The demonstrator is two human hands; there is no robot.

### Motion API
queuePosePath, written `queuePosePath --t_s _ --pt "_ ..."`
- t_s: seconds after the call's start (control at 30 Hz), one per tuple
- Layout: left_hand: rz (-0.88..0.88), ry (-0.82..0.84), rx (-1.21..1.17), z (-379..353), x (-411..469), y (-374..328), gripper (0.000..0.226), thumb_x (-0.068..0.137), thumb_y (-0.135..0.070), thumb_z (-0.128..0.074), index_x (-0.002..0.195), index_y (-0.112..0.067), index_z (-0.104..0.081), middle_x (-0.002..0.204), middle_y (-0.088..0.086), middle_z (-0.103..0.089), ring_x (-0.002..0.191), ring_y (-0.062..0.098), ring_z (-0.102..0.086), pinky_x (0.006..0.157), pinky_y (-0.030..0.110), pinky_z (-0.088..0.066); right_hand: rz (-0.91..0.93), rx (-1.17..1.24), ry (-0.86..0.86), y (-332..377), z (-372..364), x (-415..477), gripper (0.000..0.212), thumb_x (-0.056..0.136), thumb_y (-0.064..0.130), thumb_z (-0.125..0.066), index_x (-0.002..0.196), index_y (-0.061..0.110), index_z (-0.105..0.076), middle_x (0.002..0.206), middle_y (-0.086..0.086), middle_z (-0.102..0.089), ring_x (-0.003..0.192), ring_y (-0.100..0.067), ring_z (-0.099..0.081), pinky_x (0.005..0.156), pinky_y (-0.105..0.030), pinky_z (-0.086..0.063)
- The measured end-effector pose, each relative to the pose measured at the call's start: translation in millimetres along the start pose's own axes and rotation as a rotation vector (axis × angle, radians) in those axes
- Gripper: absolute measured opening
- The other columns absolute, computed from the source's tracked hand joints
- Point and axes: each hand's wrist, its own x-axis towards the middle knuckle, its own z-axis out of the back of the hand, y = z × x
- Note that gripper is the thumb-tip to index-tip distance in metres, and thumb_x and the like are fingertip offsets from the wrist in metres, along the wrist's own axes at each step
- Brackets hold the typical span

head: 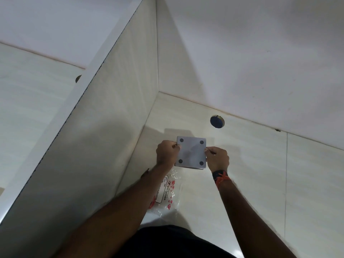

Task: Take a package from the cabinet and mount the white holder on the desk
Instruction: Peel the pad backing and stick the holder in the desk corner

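Observation:
The white holder (191, 152) is a square plate with a dark round pad at each corner, held above the pale desk (251, 174) near the corner of the partition. My left hand (166, 152) pinches its left edge and my right hand (217, 158) pinches its right edge. Below the holder, a clear plastic package (167, 192) with red print and the words "BIG TISSUES" lies flat on the desk, partly hidden by my left forearm.
A tall white partition (121, 118) rises on the left, close to my left arm. The back wall (251, 53) meets the desk just beyond a round cable hole with a dark blue cap (216, 121). A seam in the desk runs down the right side.

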Motion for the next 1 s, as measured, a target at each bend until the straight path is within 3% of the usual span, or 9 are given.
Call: queuePosePath --t_s 0.37,0.5,0.57,0.63,0.7,0.77,0.83,0.9,1.0 --pt "-0.05 0.012 -0.027 -5 6 13 0.023 0.08 -0.028 -0.069 0.079 -0.006 -0.078 0.07 0.007 -0.077 0.061 0.023 -0.071 0.061 0.04 -0.061 0.016 -0.108 -0.005 -6 -4 -7 0.019 0.091 0.021 -0.059 0.093 0.014 -0.077 0.092 -0.006 -0.075 0.077 -0.022 -0.057 0.072 -0.026 -0.039" --pt "0.015 -0.016 -0.004 -5 4 12 0.039 0.081 -0.031 -0.073 0.11 -0.005 -0.072 0.096 0.009 -0.077 0.082 0.025 -0.073 0.073 0.033 -0.06 -0.019 -0.179 0.023 -3 -1 -12 0.017 0.089 0.025 -0.059 0.092 0.016 -0.073 0.082 0.0 -0.065 0.075 -0.023 -0.055 0.07 -0.027 -0.038" --pt "0.098 0.059 -0.001 -5 4 9 0.045 0.085 -0.032 -0.07 0.121 -0.005 -0.066 0.107 0.01 -0.073 0.091 0.029 -0.072 0.075 0.034 -0.06 -0.052 -0.172 0.066 -3 0 -11 0.018 0.089 0.027 -0.059 0.09 0.015 -0.072 0.083 -0.001 -0.067 0.077 -0.027 -0.061 0.07 -0.029 -0.042" --pt "0.138 0.18 0.012 -6 6 5 0.033 0.09 -0.03 -0.06 0.111 -0.006 -0.07 0.105 0.013 -0.075 0.083 0.032 -0.074 0.075 0.038 -0.062 -0.093 -0.154 0.157 -3 0 -5 0.023 0.09 0.024 -0.057 0.088 0.008 -0.073 0.083 -0.011 -0.073 0.077 -0.035 -0.069 0.07 -0.034 -0.053" --pt "0.176 0.292 0.004 -2 7 -2 0.032 0.095 -0.029 -0.05 0.103 -0.005 -0.07 0.099 0.017 -0.076 0.076 0.033 -0.075 0.072 0.04 -0.063 -0.132 -0.112 0.266 0 -1 -1 0.022 0.092 0.014 -0.053 0.088 -0.001 -0.069 0.079 -0.017 -0.071 0.064 -0.032 -0.071 0.064 -0.037 -0.061" --pt "0.225 0.373 -0.045 2 3 -13 0.044 0.097 -0.041 -0.044 0.108 -0.005 -0.066 0.1 0.016 -0.075 0.075 0.033 -0.076 0.068 0.035 -0.062 -0.21 -0.003 0.326 5 0 -3 0.019 0.096 0.013 -0.051 0.092 -0.001 -0.063 0.078 -0.015 -0.068 0.052 -0.023 -0.066 0.061 -0.034 -0.062" --pt "0.24 0.368 -0.102 6 -2 -23 0.073 0.084 -0.069 -0.038 0.116 -0.007 -0.062 0.104 0.015 -0.074 0.081 0.032 -0.075 0.076 0.039 -0.062 -0.2 0.107 0.31 8 -1 -8 0.018 0.098 0.02 -0.053 0.096 0.005 -0.063 0.092 -0.018 -0.069 0.066 -0.026 -0.069 0.076 -0.043 -0.062" --pt "0.278 0.277 -0.224 10 -9 -32 0.106 0.063 -0.092 -0.031 0.129 -0.013 -0.055 0.114 0.012 -0.068 0.095 0.032 -0.071 0.084 0.046 -0.06 -0.059 0.144 0.23 10 -4 -14 0.012 0.099 0.023 -0.057 0.102 0.015 -0.064 0.111 -0.021 -0.069 0.087 -0.031 -0.069 0.087 -0.042 -0.059" --pt "0.398 0.2 -0.48 11 -15 -44 0.115 0.053 -0.099 -0.031 0.135 -0.019 -0.045 0.123 0.013 -0.06 0.105 0.031 -0.063 0.083 0.047 -0.061 -0.058 0.435 0.093 20 -6 -35 0.029 0.103 0.043 -0.043 0.104 0.02 -0.06 0.119 -0.015 -0.066 0.1 -0.024 -0.065 0.084 -0.03 -0.058"
